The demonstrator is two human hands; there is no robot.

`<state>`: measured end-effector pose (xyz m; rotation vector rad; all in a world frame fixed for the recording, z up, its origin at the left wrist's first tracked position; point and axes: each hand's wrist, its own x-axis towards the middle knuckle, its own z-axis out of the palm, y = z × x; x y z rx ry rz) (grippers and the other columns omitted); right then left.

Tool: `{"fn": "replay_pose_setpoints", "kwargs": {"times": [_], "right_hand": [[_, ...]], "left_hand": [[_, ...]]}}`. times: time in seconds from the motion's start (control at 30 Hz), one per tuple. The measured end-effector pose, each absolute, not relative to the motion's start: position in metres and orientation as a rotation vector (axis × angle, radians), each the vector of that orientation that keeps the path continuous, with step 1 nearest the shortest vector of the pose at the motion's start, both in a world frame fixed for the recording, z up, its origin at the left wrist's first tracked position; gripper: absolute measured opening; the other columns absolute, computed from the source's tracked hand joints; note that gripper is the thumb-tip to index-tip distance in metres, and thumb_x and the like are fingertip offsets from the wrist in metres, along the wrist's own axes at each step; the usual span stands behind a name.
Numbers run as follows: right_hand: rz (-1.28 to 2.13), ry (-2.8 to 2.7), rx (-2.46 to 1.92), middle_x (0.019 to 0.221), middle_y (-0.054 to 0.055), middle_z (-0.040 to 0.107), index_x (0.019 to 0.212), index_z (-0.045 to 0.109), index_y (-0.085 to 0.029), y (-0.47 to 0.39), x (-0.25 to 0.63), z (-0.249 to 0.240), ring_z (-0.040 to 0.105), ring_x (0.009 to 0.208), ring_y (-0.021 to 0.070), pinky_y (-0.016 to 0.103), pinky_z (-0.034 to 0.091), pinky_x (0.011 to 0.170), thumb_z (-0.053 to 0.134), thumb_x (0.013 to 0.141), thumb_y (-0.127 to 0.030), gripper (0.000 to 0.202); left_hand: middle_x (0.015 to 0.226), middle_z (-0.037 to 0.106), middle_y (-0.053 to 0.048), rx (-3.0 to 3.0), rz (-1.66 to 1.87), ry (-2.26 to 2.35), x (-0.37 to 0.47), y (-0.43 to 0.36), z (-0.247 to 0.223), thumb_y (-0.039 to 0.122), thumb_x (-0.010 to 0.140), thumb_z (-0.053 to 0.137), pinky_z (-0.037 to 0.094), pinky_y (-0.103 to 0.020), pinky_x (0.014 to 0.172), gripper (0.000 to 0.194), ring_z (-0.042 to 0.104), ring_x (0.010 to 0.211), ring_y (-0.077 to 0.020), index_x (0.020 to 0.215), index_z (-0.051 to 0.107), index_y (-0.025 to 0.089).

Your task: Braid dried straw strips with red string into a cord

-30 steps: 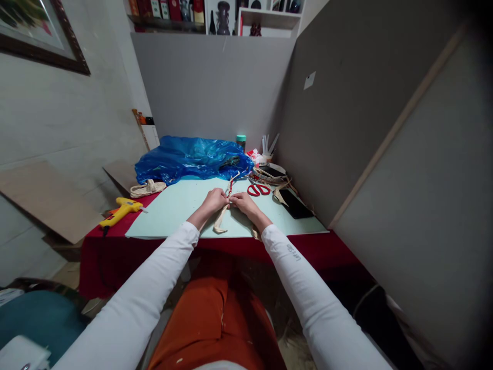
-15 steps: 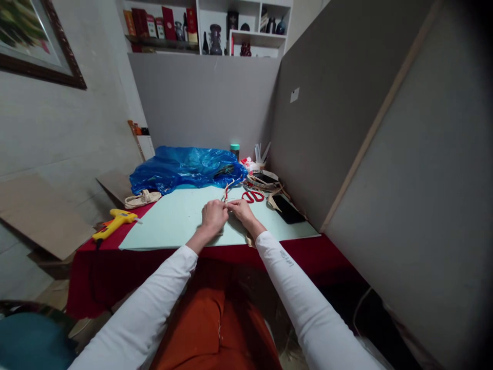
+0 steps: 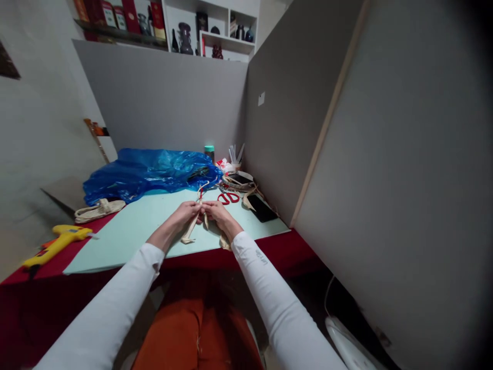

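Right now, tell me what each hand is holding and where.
Both the left hand and right hand pinch the tan strips at their upper part, where they meet; the loose ends hang below.

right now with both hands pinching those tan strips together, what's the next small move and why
Probably cross one loose tan strip over the other while keeping the pinch. Left hand and right hand meet at the plaited part, and loose ends hang down over the green mat, so the plait looks unfinished.

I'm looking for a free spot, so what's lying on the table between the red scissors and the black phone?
In the head view, a loose tan strip lies between the red scissors and the black phone, on the pale green mat.
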<state>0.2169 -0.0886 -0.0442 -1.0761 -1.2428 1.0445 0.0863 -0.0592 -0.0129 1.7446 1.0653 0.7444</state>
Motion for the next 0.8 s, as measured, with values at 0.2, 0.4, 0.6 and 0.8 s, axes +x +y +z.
{"fn": "replay_pose_setpoints", "kwargs": {"times": [0.2,0.4,0.6,0.8], "right_hand": [[0.997,-1.355,-1.134,0.059,-0.003,0.050,0.073,0.056,-0.015,-0.087,0.216,-0.051,0.034,0.045,0.0060,0.019,0.024,0.044,0.048,0.080,-0.023,0.013],[0.732,-1.517,-1.359,0.063,0.000,0.059,0.076,0.061,-0.015,-0.088,0.212,-0.050,0.047,0.056,0.0105,0.021,0.034,0.055,0.047,0.082,-0.019,0.016],[0.437,-1.703,-1.614,0.078,0.003,0.067,0.092,0.063,-0.016,-0.095,0.207,-0.047,0.056,0.074,0.0140,0.023,0.038,0.069,0.043,0.087,-0.017,0.021],[0.235,-2.011,-1.838,0.087,0.007,0.067,0.090,0.064,-0.014,-0.096,0.215,-0.022,0.060,0.079,0.0158,0.027,0.045,0.072,0.055,0.089,-0.022,0.012]], "left_hand": [[0.057,0.045,0.002,1.433,0.675,0.876,0.088,-0.053,-0.028,0.012,0.083,0.047,0.021,-0.014,0.036,0.013,0.025,0.038,-0.0017,0.070,0.051,0.013],[0.048,0.037,0.006,1.322,0.706,0.920,0.078,-0.051,-0.034,0.011,0.083,0.052,0.016,-0.015,0.034,0.021,0.022,0.035,-0.0004,0.062,0.048,0.012],[0.081,0.060,-0.002,1.321,0.646,1.099,0.078,-0.051,-0.037,0.031,0.091,0.055,0.048,-0.022,0.053,0.022,0.055,0.060,-0.0083,0.096,0.060,0.011],[0.117,0.059,-0.011,1.337,0.567,1.199,0.084,-0.052,-0.030,0.034,0.089,0.057,0.053,-0.040,0.082,0.036,0.061,0.098,-0.0205,0.119,0.056,0.014]]}}
